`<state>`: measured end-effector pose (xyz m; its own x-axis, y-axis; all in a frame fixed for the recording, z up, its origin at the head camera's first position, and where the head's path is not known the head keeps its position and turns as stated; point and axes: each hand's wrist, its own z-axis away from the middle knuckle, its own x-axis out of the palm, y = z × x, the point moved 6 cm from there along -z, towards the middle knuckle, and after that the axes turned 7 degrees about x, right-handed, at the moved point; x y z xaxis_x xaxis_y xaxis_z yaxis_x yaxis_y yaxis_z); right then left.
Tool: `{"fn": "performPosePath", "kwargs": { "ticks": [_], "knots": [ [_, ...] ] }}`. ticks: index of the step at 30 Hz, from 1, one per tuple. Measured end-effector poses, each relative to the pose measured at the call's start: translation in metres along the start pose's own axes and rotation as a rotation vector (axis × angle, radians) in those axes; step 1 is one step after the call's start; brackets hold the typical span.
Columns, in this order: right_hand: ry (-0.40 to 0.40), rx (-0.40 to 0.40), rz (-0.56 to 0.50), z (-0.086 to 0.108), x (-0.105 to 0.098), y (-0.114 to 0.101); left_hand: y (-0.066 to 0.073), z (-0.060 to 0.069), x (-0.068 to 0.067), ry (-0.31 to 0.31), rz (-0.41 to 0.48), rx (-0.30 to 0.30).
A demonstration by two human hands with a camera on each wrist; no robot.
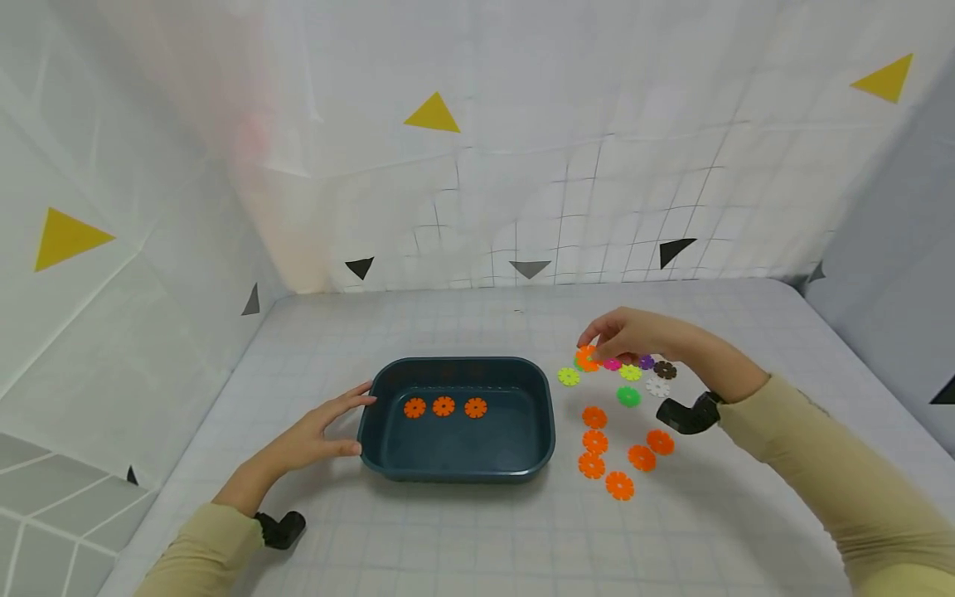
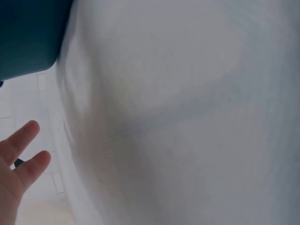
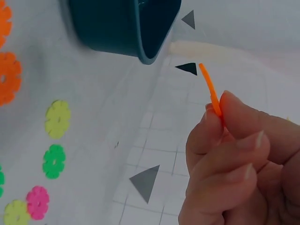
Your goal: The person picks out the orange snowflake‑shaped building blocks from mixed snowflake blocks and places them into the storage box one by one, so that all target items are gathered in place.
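Note:
Between thumb and forefinger my right hand (image 1: 625, 333) pinches an orange snowflake disc (image 3: 212, 91), held edge-on in the right wrist view and raised above the table right of the basin. My left hand (image 1: 317, 431) is at the left side of the dark teal basin (image 1: 457, 476), fingers extended and thumb apart, at its rim; whether they touch it I cannot tell. Three orange discs (image 1: 443, 406) lie in a row inside the basin. On the table right of it are several more orange discs (image 1: 594, 441). Behind those lie a green disc (image 1: 628, 396) and a yellow disc (image 1: 569, 376).
Near the right hand lie a white disc (image 1: 657, 387), a brown disc (image 1: 665, 370), a purple disc (image 1: 647, 362) and a pink disc (image 3: 37, 202). The white grid-lined table (image 1: 418, 531) meets a pale curtain wall (image 1: 477, 199) at the back.

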<state>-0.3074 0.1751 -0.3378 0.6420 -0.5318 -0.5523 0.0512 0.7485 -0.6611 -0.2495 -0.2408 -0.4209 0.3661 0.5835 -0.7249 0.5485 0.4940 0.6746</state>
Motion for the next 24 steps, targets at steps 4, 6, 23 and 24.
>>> {"fn": "performPosePath", "kwargs": {
  "ticks": [4, 6, 23, 24],
  "knots": [
    [-0.008, -0.002, 0.009, -0.009, 0.002, -0.011, 0.0, 0.0, 0.0, 0.0, -0.005, -0.003],
    [-0.011, -0.002, 0.014, -0.013, 0.003, -0.016, 0.0, 0.0, 0.0, -0.002, -0.007, -0.003],
    [-0.06, -0.039, 0.061, -0.047, 0.027, -0.062, 0.002, 0.0, -0.002, -0.007, -0.012, -0.013],
    [-0.062, -0.045, 0.07, -0.049, 0.03, -0.065, 0.002, 0.0, -0.002, -0.007, -0.012, -0.016]
  ]
}}
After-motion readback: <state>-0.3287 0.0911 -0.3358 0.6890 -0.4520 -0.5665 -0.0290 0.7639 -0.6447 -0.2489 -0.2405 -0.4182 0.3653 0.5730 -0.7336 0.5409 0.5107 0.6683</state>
